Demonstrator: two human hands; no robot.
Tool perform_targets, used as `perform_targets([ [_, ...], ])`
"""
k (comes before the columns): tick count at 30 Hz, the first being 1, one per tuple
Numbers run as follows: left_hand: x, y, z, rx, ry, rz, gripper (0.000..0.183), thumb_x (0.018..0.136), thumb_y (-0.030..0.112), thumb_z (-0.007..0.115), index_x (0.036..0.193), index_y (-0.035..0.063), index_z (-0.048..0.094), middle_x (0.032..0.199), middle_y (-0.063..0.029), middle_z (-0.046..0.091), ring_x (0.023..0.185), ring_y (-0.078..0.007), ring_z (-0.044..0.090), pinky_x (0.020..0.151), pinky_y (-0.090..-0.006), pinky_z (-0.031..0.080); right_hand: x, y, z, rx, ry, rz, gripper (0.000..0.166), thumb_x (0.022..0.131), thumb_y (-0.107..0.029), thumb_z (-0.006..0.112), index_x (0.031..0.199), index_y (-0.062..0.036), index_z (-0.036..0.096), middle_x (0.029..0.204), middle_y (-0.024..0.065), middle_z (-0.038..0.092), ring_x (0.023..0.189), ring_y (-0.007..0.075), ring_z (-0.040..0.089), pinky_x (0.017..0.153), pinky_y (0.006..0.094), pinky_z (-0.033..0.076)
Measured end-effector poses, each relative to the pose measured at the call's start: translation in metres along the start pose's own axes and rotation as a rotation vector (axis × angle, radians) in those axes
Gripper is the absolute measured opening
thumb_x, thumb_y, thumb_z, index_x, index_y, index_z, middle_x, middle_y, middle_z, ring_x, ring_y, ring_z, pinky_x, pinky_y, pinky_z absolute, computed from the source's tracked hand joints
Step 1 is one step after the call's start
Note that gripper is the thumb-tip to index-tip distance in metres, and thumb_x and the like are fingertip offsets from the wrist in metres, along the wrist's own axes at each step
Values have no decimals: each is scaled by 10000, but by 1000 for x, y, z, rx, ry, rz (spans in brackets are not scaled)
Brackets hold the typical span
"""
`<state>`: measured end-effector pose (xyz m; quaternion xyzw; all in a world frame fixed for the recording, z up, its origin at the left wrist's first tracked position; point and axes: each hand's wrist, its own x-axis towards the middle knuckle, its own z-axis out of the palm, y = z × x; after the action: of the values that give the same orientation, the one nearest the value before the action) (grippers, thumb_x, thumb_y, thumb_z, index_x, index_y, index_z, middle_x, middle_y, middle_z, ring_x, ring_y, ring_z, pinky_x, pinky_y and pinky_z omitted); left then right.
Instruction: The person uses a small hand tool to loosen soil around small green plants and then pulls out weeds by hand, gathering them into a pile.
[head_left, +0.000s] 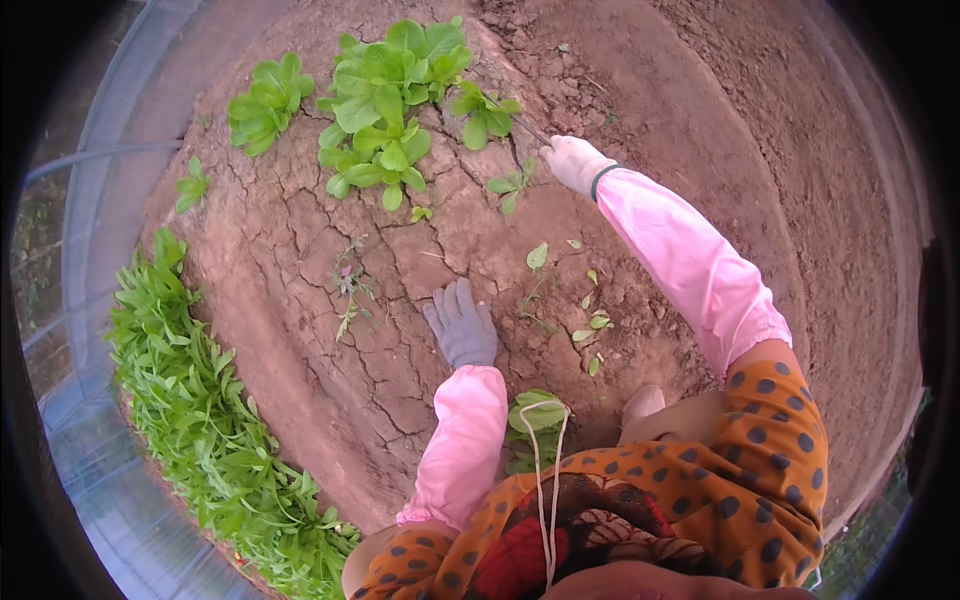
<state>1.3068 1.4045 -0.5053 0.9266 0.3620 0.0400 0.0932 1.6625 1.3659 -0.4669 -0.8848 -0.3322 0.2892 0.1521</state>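
Note:
My left hand (463, 324), in a grey glove below a pink sleeve, lies flat on the cracked soil (375, 262) with its fingers spread, holding nothing. My right hand (574, 161), in a pale glove, is closed around a thin dark rod-like tool (517, 120). The tool's far end reaches a small leafy plant (484, 116) and is hidden by its leaves. A larger clump of leafy greens (375, 82) grows just left of it. Near my right hand a small wilted seedling (511, 185) lies on the soil.
Loose leaves (598, 322) and an uprooted weed (351, 285) lie on the soil. Another leafy plant (270, 103) stands farther left. A dense row of greens (217, 442) runs along the left beside plastic sheeting (112, 150). Picked leaves (538, 416) are close before my body.

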Motion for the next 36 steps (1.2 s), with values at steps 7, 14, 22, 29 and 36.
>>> perform_targets([
  [7,1,2,1,-25,19,32,558,893,277,625,1400,115,458,1401,-82,480,1370,-334,378,1177,-545,223,11,4,-13,-15,202,141,413,1021,-339,452,1086,16,654,1066,259,684,1051,407,651,909,465,513],
  [14,-2,-1,0,-11,-6,3,558,894,276,624,1402,118,456,1403,-80,481,1376,-334,374,1179,-546,215,-18,-12,-2,-15,33,124,394,1007,-331,478,1116,13,635,1075,250,682,1045,409,653,902,476,512],
  [22,3,7,-1,-46,0,7,536,907,274,604,1398,113,463,1409,-95,477,1380,-342,374,1183,-547,211,-38,28,9,-75,-15,162,401,1014,-370,475,1086,-5,625,1078,254,679,1064,392,649,921,468,498],
  [29,7,5,-6,-42,-52,-5,561,875,260,638,1387,102,470,1399,-103,480,1368,-351,381,1172,-550,224,8,-44,-40,-46,305,75,616,984,-578,461,1178,-11,605,1156,190,626,1028,303,652,900,431,515],
  [36,7,6,-6,-58,-25,2,557,876,275,639,1380,108,469,1379,-98,489,1359,-347,382,1162,-553,233,43,-75,-14,-290,367,-59,233,965,-285,567,1067,-88,638,1019,125,684,993,295,676,856,422,526],
])
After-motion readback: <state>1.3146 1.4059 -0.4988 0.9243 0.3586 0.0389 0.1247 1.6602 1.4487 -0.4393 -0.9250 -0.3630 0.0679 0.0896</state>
